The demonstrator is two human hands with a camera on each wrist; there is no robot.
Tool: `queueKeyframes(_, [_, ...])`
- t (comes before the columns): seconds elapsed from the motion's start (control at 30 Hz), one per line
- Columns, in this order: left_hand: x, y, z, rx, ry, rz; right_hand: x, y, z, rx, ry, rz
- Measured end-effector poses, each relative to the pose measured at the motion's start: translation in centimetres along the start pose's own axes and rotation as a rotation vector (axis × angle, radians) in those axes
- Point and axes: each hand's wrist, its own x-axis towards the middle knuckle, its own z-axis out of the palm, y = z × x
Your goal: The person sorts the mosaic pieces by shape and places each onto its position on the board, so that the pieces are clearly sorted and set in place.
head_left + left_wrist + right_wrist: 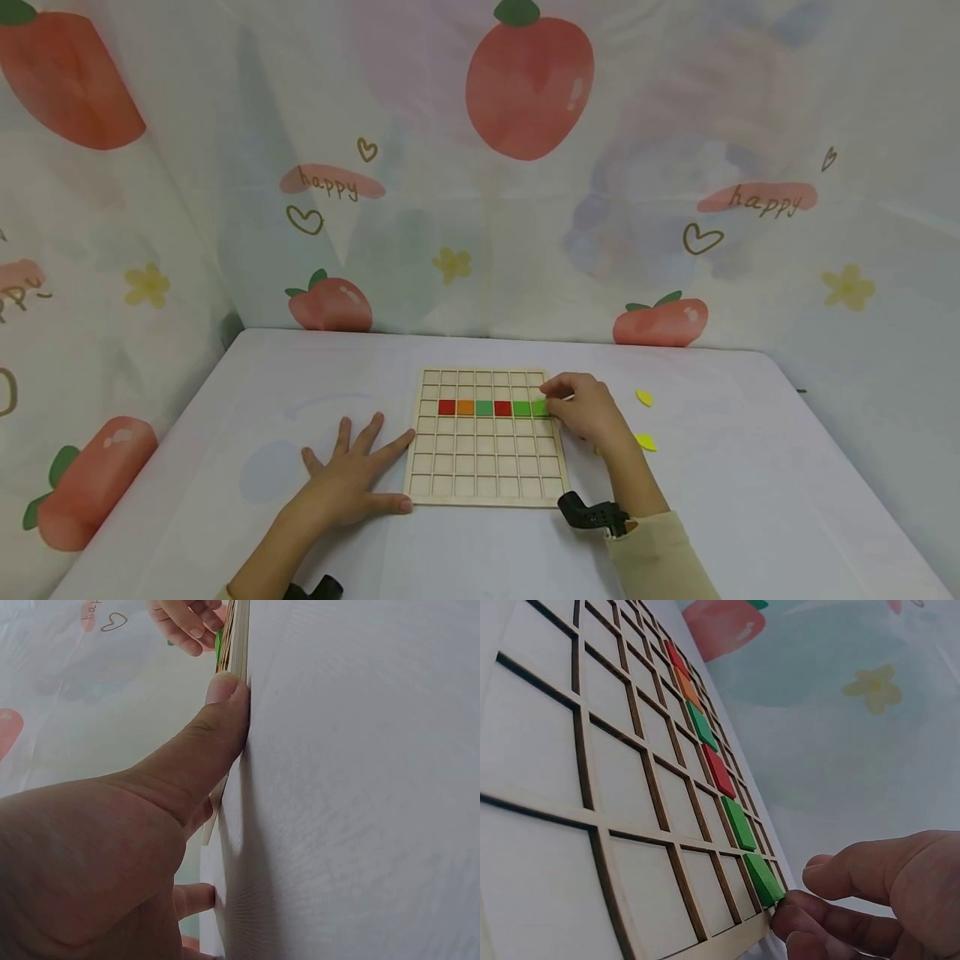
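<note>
Pale backdrop walls (525, 217) printed with red fruit are set behind and to the left of a white, round-cornered table (187, 500). On the tabletop a square, light-wood grid board (486, 487) is laid flat; it is judged light and stiff, liable to slide unless steadied by its rim, where it is best held.

Its left edge is met by the thumb and index finger of the left hand (348, 479), whose fingers are straight and spread wide. Beyond its right edge the right hand (588, 408) is placed with fingers bent. One fingertip is seen against the tile there, but whether a pinch is being made cannot be told.

Across one row, red, orange, teal and green square tiles (483, 408) are lined up. The last bright green square tile (763, 879) is found at the row's right end, beside the rim; whether it is fully seated cannot be told. It is judged light, rigid, smooth and hardly fragile, best taken by two opposite edges. Right of the board, small yellow pieces with curved edges (644, 398) are scattered, partly hidden by the forearm.
</note>
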Motion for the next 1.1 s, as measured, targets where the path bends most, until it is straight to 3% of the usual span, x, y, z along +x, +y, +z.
queueKeyframes(0.53, [0.0, 0.1, -0.1, -0.001, -0.006, -0.005, 0.1, 0.4, -0.5, 0.03, -0.016, 0.025])
queueKeyframes(0.83, [-0.1, 0.2, -0.1, -0.004, -0.011, -0.011, 0.1, 0.9, -1.4, -0.015, 0.003, -0.005])
queueKeyframes(1.1, [-0.1, 0.3, -0.2, -0.001, -0.011, -0.01, 0.0, 1.5, -2.0, 0.041, -0.004, 0.044])
